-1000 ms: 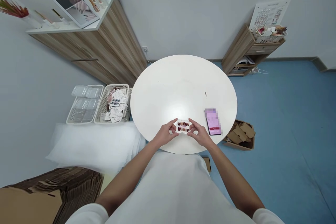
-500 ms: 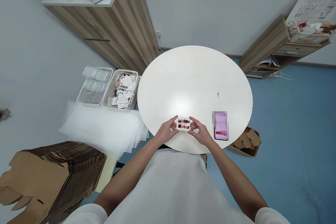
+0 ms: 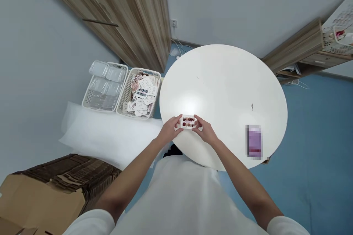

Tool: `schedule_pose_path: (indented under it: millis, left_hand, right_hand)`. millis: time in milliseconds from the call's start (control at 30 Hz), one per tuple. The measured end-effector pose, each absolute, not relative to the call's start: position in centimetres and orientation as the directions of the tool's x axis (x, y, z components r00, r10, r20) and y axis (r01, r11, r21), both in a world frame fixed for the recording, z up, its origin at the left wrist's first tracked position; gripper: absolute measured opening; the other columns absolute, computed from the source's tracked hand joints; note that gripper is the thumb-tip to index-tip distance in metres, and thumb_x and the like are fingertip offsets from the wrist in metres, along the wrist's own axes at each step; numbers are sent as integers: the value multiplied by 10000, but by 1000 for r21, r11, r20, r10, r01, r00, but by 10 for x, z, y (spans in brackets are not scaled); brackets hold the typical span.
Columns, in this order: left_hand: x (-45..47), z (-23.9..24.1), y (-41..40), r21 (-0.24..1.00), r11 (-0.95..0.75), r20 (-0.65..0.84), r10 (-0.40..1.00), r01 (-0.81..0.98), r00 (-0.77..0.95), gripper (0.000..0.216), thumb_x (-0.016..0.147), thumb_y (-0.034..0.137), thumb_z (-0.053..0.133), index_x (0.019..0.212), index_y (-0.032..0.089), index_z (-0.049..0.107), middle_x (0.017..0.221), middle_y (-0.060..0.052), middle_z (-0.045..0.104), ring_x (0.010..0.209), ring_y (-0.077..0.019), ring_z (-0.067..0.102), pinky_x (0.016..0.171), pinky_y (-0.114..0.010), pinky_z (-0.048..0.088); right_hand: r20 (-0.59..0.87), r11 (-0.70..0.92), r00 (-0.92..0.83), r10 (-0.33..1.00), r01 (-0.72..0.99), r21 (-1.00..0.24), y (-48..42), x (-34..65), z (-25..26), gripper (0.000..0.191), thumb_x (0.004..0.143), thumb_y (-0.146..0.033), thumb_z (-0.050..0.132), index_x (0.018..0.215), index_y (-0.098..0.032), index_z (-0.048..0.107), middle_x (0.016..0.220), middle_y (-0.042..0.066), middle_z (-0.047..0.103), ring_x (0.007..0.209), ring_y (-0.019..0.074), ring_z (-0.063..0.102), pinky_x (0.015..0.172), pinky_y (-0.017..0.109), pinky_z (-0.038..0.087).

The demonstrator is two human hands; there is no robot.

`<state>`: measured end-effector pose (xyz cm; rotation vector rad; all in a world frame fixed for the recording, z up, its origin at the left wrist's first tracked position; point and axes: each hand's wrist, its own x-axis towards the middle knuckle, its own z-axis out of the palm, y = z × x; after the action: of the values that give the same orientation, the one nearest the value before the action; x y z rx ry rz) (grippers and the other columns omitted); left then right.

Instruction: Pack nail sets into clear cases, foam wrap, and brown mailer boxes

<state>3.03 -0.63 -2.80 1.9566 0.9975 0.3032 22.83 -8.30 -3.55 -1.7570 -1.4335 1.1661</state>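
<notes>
Press-on nail card (image 3: 188, 122), pinched between left hand (image 3: 168, 130) and right hand (image 3: 205, 130) above white table (image 3: 234, 88), nearer its left edge than before. Wall-side basket (image 3: 88, 99): clear cases (image 3: 113, 75); table-side basket (image 3: 124, 94): heaped cards (image 3: 142, 92).

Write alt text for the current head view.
Left hand and right hand hold a white card bearing two rows of false nails over a table. A pixelated purple object lies right; a basket of cards stands left.
</notes>
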Motion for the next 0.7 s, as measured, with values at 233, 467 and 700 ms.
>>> schedule_pose_path:
  millis: [233, 467, 700]
  left_hand:
    - [2, -52, 55, 735, -250, -278, 738, 631, 615, 659, 716, 230, 552, 1321, 182, 295, 848, -22, 514, 677, -137, 470, 691, -295, 424]
    - [-2, -73, 88, 722, -122, -377, 756, 681, 535, 691, 671, 186, 565, 1306, 173, 293, 946, -44, 459, 713, -127, 489, 707, -274, 432]
    - [5, -81, 103, 707, -85, -431, 735, 702, 523, 577, 653, 121, 539, 1202, 176, 373, 978, -59, 410, 712, -124, 492, 713, -278, 442]
  right_hand:
    - [-283, -251, 13, 959, 502, -827, -16, 192, -61, 608, 740, -230, 555, 1301, -265, 325, 928, 9, 569, 721, 126, 524, 734, 320, 455]
    - [-328, -271, -6, 945, 550, -790, 27, 181, -80, 615, 729, -200, 567, 1297, -235, 333, 917, 16, 575, 695, 125, 515, 697, 300, 447]
    - [-368, -321, 43, 929, 590, -741, 48, 176, -90, 614, 722, -179, 569, 1288, -240, 340, 916, 17, 570, 701, 131, 508, 676, 294, 432]
